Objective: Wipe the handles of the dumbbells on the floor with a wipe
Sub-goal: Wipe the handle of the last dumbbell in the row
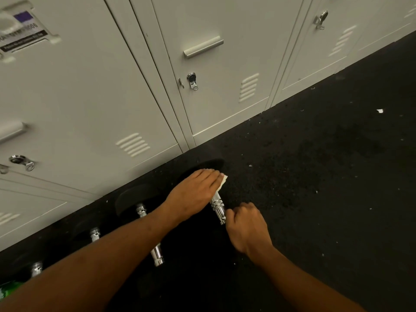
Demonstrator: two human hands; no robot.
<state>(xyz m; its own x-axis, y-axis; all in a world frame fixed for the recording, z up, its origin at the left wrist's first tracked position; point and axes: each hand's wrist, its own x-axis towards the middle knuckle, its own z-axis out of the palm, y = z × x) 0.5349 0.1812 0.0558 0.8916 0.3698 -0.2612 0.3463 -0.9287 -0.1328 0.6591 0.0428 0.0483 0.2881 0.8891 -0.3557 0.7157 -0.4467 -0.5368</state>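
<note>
A white wipe (222, 181) is pressed onto the shiny dumbbell handle (218, 207) by the left hand (195, 192), fingers flat. The handle's near end is held by the curled right hand (246, 228). The dumbbell is laid on the black floor (315, 176) beside grey lockers (213, 91).

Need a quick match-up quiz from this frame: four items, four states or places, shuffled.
Items:
1. left hand
2. right hand
3. wipe
4. lockers

States or places:
A. grips the near end of a chrome handle
B. white, showing from under the fingers
C. pale grey, standing along the black floor
D. pressed over the far end of the handle, holding the cloth

Pairs: 1-D, 2-A, 3-B, 4-C
</note>
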